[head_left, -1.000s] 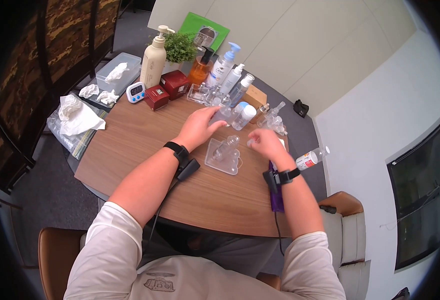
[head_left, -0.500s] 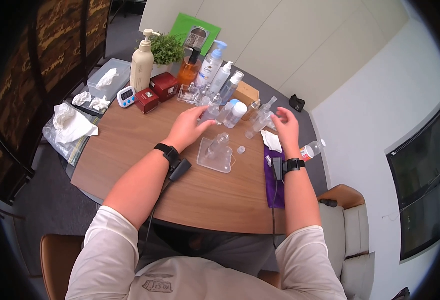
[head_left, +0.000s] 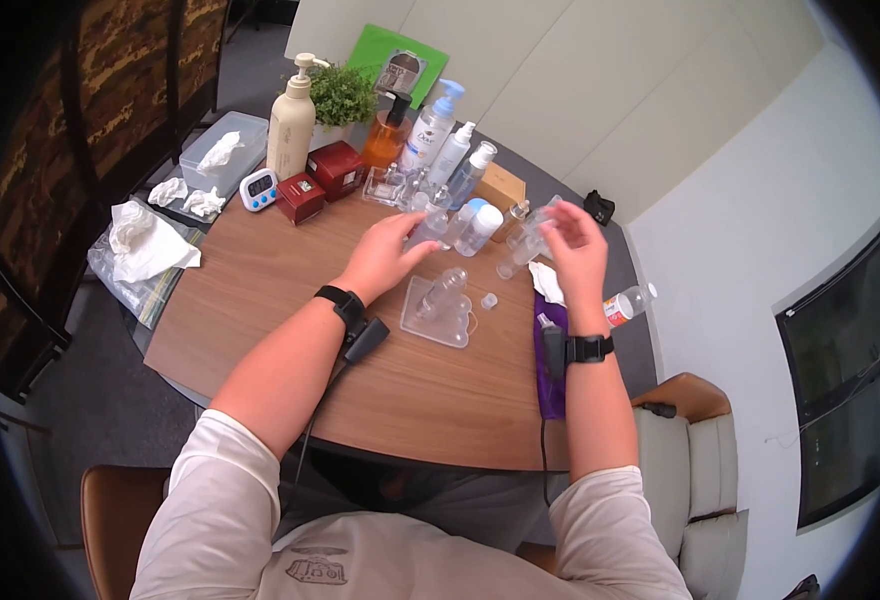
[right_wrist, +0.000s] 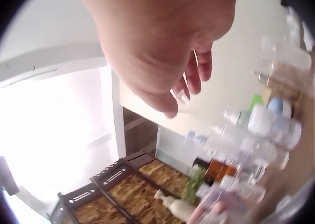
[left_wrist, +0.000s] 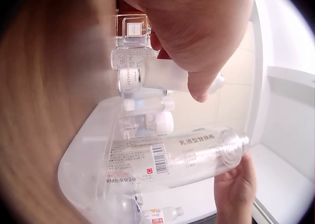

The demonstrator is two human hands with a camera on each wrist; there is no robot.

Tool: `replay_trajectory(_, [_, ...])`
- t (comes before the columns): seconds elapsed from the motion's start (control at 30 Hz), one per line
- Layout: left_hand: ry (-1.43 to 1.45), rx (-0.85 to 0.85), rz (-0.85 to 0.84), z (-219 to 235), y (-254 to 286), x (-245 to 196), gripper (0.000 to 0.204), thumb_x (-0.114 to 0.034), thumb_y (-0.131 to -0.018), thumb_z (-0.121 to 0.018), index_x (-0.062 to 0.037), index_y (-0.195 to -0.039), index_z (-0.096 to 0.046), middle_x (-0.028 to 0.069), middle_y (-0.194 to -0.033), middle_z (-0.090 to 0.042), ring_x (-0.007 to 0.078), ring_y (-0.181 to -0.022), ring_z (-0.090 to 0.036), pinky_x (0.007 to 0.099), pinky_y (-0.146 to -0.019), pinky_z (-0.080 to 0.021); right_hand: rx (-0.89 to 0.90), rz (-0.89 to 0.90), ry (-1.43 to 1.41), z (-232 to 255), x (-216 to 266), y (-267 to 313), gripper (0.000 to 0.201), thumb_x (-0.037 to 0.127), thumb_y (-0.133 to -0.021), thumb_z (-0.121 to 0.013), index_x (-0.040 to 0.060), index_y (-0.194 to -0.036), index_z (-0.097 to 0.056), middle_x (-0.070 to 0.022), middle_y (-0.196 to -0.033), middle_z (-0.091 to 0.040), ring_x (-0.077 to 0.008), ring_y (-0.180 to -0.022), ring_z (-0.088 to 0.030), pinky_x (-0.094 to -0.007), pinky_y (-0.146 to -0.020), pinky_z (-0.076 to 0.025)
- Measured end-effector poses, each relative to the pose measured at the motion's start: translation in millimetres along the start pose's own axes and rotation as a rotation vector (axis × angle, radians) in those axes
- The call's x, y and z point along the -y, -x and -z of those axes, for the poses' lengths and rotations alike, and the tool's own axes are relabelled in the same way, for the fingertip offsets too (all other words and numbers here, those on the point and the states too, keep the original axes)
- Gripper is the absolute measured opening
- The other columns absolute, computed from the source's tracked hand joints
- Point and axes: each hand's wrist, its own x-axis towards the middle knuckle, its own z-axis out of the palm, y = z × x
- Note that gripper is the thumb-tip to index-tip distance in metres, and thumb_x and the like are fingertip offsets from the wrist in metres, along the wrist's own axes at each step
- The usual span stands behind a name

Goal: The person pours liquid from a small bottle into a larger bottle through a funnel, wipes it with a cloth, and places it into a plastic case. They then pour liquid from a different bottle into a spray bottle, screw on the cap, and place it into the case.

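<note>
One frosted, translucent cylindrical bottle (left_wrist: 163,75) is in the grip of the left hand (head_left: 380,262), thumb and fingers curled round its body, no wider apart than the bottle; the hold appears chosen for steadiness. Positions are read from the clear cloud-shaped plastic tray (head_left: 423,324), with the near edge of the brown wood-grain table (head_left: 360,390) at six o'clock. The frosted bottle is at twelve, beyond the tray. On the tray stands a large clear plastic bottle with printed lettering (left_wrist: 187,165), its neck uncovered; the tray probably serves as its rest. A small translucent cap (head_left: 489,300) lies just beside the tray at three, apparently placed within easy reach. The right hand (head_left: 578,255), at two, has bent fingers and a gap to the thumb; a small pale piece (right_wrist: 182,97) shows there, but whether it is held cannot be told. Obstructions: a clear bottle with a white cap (head_left: 483,222) stands at one, between the hands, and a cluster of clear bottles (head_left: 516,260) crowds two. A flat purple strip (head_left: 551,395) lies at four; a white-and-blue timer (head_left: 259,189) sits at ten, out of the way.
</note>
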Motion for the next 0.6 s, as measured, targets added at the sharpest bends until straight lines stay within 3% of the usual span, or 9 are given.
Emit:
replay_trajectory(0.03, [0.002,0.004,0.003,-1,0,0,0.053,-0.03,-0.093,-0.081,-0.0003,-0.134,-0.066,0.0203,-0.119,-0.073,0.033,-0.101,-0.071,0.0396,-0.085,-0.056,-0.001,-0.005,0.002,-10,10,11,0.045,0.002,-0.089,-0.079,0.0017,-0.133,-0.068,-0.0086,-0.119,-0.077,-0.0179,-0.104,-0.072,-0.0319,-0.088,-0.057])
replay_trajectory(0.1, [-0.011,0.026,0.015,1,-1,-1,0.053,-0.03,-0.093,-0.081,-0.0007,-0.134,-0.066,0.02,-0.12,-0.073,0.033,-0.1,-0.071,0.0393,-0.084,-0.056,0.267,0.042,-0.152,-31,26,33,0.047,0.001,-0.089,-0.079,0.0026,-0.134,-0.067,-0.0085,-0.119,-0.077,-0.0173,-0.111,-0.07,-0.0323,-0.093,-0.056])
replay_trajectory(0.23, [-0.003,0.025,0.031,3,0,-3,0.053,-0.034,-0.093,-0.081,-0.0021,-0.133,-0.067,0.0201,-0.121,-0.073,0.036,-0.108,-0.07,0.0432,-0.093,-0.056,0.35,-0.002,-0.224,-49,33,51,0.051,0.002,-0.088,-0.08,0.003,-0.137,-0.066,-0.0087,-0.122,-0.076,-0.0165,-0.114,-0.068,-0.0331,-0.097,-0.054])
replay_trajectory(0.3, [-0.011,-0.012,-0.023,1,0,-1,0.053,-0.03,-0.093,-0.082,-0.0009,-0.134,-0.067,0.0197,-0.118,-0.073,0.0328,-0.1,-0.071,0.039,-0.083,-0.056,0.37,0.026,-0.128,-52,30,51,0.051,0.004,-0.088,-0.081,0.0042,-0.137,-0.067,-0.0093,-0.126,-0.075,-0.016,-0.114,-0.069,-0.0338,-0.098,-0.053])
replay_trajectory(0.4, [0.001,-0.007,-0.018,2,0,-1,0.053,-0.029,-0.092,-0.082,-0.0007,-0.134,-0.067,0.0191,-0.117,-0.074,0.0318,-0.099,-0.071,0.0389,-0.083,-0.056,0.461,-0.003,-0.068,-53,28,49,0.049,0.006,-0.087,-0.082,0.0053,-0.134,-0.069,-0.0096,-0.129,-0.074,-0.0148,-0.114,-0.068,-0.0327,-0.099,-0.052])
replay_trajectory(0.53, [0.002,0.031,0.034,7,-1,-9,0.051,-0.031,-0.093,-0.081,-0.0021,-0.132,-0.068,0.0198,-0.118,-0.074,0.0354,-0.105,-0.071,0.0419,-0.089,-0.056,0.424,0.071,-0.042,-48,39,42,0.044,0.006,-0.087,-0.082,0.0056,-0.13,-0.072,-0.0075,-0.123,-0.075,-0.0147,-0.111,-0.067,-0.0327,-0.096,-0.053])
replay_trajectory(0.6, [0.031,0.026,0.021,4,-2,-9,0.053,-0.027,-0.091,-0.084,-0.0005,-0.134,-0.067,0.0172,-0.113,-0.074,0.0279,-0.097,-0.07,0.0368,-0.084,-0.055,0.316,0.094,-0.189,-43,35,33,0.04,0.006,-0.088,-0.081,0.0043,-0.127,-0.073,-0.0057,-0.116,-0.074,-0.0143,-0.107,-0.066,-0.0316,-0.093,-0.054])
